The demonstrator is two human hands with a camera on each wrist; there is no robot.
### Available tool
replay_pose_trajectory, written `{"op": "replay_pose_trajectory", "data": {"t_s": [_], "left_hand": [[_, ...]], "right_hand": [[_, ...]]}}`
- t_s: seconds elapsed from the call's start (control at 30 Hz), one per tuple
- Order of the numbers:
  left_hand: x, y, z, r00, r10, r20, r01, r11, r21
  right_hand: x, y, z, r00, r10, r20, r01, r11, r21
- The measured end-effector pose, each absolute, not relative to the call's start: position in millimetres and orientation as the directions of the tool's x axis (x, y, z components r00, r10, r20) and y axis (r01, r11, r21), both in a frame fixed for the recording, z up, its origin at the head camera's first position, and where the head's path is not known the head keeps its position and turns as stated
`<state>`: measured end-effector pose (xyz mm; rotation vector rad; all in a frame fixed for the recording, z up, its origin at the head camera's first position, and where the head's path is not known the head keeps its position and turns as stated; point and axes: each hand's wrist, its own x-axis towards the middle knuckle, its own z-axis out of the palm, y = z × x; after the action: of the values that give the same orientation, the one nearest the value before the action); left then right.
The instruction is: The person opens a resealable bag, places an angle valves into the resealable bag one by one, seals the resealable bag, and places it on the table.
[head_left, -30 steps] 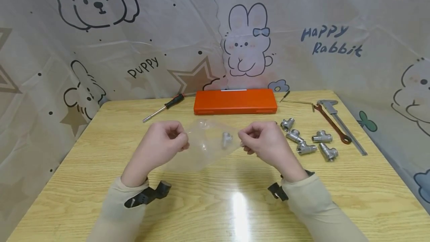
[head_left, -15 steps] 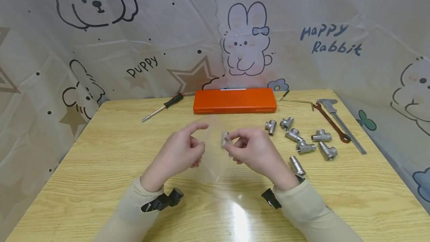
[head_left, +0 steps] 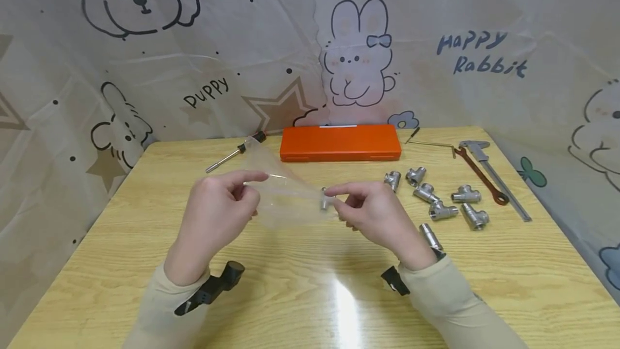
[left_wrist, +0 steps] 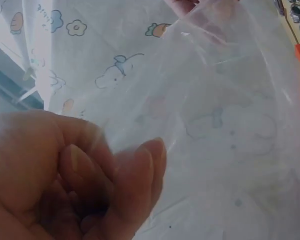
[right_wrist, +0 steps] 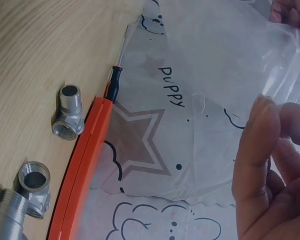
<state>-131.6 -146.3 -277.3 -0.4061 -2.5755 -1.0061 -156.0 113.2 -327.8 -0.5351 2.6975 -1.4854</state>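
A clear plastic bag (head_left: 286,201) is stretched in the air between both hands above the wooden table (head_left: 145,263). My left hand (head_left: 249,183) pinches its left edge between thumb and forefinger. My right hand (head_left: 335,198) pinches its right side, just where a small silver pipe fitting (head_left: 324,199) sits inside the bag. In the left wrist view the bag (left_wrist: 230,125) fills the frame beyond the curled fingers (left_wrist: 140,175). In the right wrist view the film (right_wrist: 285,60) spreads above the fingers (right_wrist: 262,155).
Several silver tee and elbow fittings (head_left: 442,210) lie right of the hands, one (head_left: 430,237) close by the right wrist. An orange case (head_left: 340,142) sits at the back, a screwdriver (head_left: 235,152) to its left; a wrench (head_left: 479,174), a caliper (head_left: 496,174) and a hex key (head_left: 428,144) at the right.
The hands came together, then my left hand drew back left and up, pulling the bag taut. My right hand stayed at the fitting in the bag.
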Motion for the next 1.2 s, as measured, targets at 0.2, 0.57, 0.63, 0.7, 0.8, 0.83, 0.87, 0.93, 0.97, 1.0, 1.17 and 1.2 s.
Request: {"op": "replay_pose_trajectory", "data": {"t_s": [0.2,0.57,0.63,0.7,0.8,0.83,0.87,0.93,0.97,1.0,1.17,1.2], "left_hand": [[-132.5,-146.0,-278.2,-0.894,0.221,0.39,0.429,0.677,0.598],[-151.6,-161.6,-285.9,-0.805,0.559,0.197,0.555,0.592,0.584],[-154.0,-163.4,-287.1,-0.818,0.535,0.212,0.542,0.592,0.597],[-155.7,-164.3,-287.9,-0.834,0.496,0.241,0.53,0.6,0.599],[-156.8,-165.8,-288.1,-0.846,0.454,0.278,0.522,0.606,0.6],[-157.1,-166.7,-288.2,-0.848,0.445,0.288,0.522,0.608,0.597],[-157.2,-167.6,-288.1,-0.848,0.442,0.294,0.524,0.61,0.594],[-157.7,-169.8,-287.8,-0.845,0.445,0.297,0.528,0.607,0.593],[-158.1,-170.9,-287.7,-0.843,0.449,0.296,0.531,0.609,0.589],[-158.4,-172.3,-287.3,-0.839,0.459,0.294,0.538,0.611,0.581],[-159.2,-179.8,-284.6,-0.783,0.551,0.291,0.615,0.61,0.5],[-158.9,-181.1,-284.0,-0.772,0.564,0.292,0.627,0.606,0.49]], "right_hand": [[-156.1,112.2,-329.5,-0.931,-0.334,0.15,-0.292,0.428,-0.855],[-159.8,113.7,-332.0,-0.92,-0.39,0.027,-0.178,0.357,-0.917],[-161.0,114.4,-332.5,-0.921,-0.389,0.01,-0.158,0.35,-0.923],[-161.7,114.5,-332.2,-0.923,-0.385,-0.006,-0.135,0.337,-0.932],[-161.9,114.9,-330.4,-0.936,-0.353,-0.006,-0.125,0.345,-0.93],[-161.9,115.3,-329.6,-0.943,-0.334,0.003,-0.128,0.353,-0.927],[-161.8,116.0,-328.7,-0.95,-0.311,0.018,-0.135,0.362,-0.922],[-161.6,117.4,-327.5,-0.963,-0.265,0.056,-0.157,0.377,-0.913],[-161.5,118.0,-327.0,-0.966,-0.246,0.075,-0.167,0.38,-0.91],[-161.6,118.5,-326.8,-0.969,-0.231,0.091,-0.175,0.378,-0.909],[-161.2,119.6,-326.5,-0.972,-0.202,0.123,-0.188,0.346,-0.919],[-161.3,119.5,-326.6,-0.973,-0.201,0.117,-0.181,0.335,-0.925]]}}
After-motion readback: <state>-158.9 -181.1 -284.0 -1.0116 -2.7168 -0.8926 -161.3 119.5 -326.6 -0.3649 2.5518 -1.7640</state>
